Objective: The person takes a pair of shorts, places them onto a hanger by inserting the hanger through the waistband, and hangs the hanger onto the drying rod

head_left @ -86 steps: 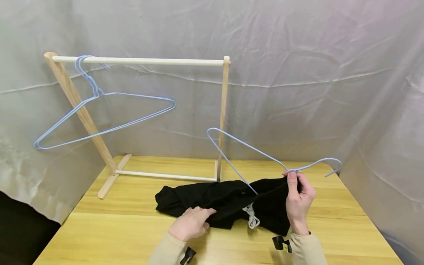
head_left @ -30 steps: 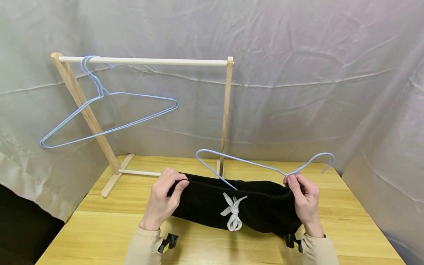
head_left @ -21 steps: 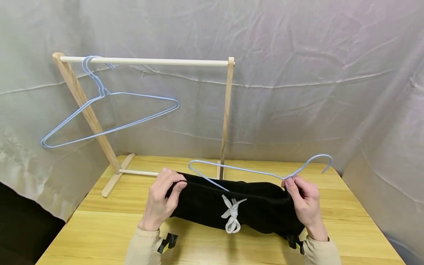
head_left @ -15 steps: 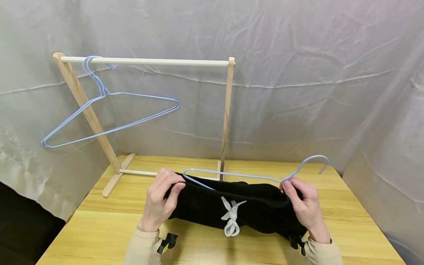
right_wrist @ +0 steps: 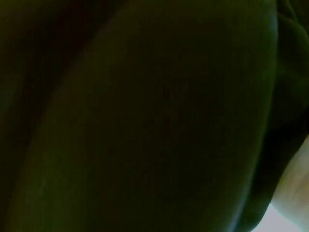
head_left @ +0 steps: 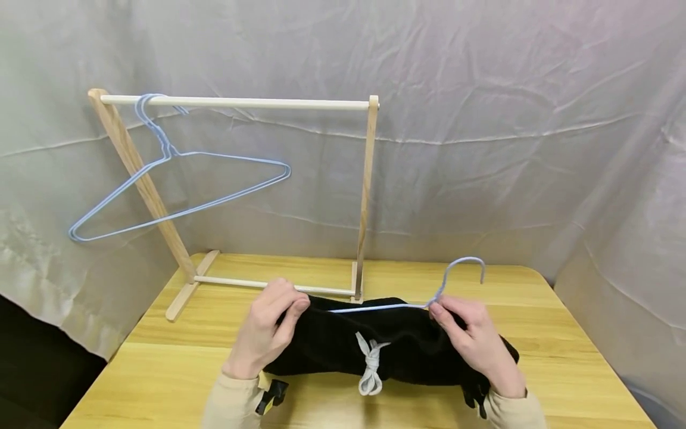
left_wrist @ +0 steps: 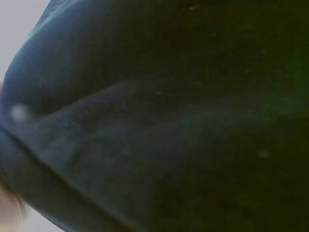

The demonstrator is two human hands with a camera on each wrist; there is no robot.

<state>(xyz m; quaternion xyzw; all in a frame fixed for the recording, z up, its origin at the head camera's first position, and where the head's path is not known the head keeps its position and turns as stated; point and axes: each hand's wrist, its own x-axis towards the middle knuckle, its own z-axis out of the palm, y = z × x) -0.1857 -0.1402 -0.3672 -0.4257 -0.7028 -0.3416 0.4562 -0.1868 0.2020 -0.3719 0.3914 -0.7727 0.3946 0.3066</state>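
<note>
A black drawstring garment, shorts or trousers by its waistband, lies bunched at the table's front. A grey bow is tied at its middle. My left hand pinches the waistband's left end between thumb and fingers. My right hand pinches a light blue wire hanger at the base of its hook, close to the waistband. The hanger's left arm runs into the waist opening, where its end is hidden. Dark cloth fills most of the left wrist view, and the right wrist view likewise shows mostly dark cloth.
Behind and to the left stands a wooden rack with a white top rail. Light blue hangers hang near the rail's left end. The wooden table reaches back to a grey curtain.
My left hand moved from lying on the cloth to gripping the waistband's left end. My right hand lowered the hanger leftward, and its left corner slid into the waist opening.
</note>
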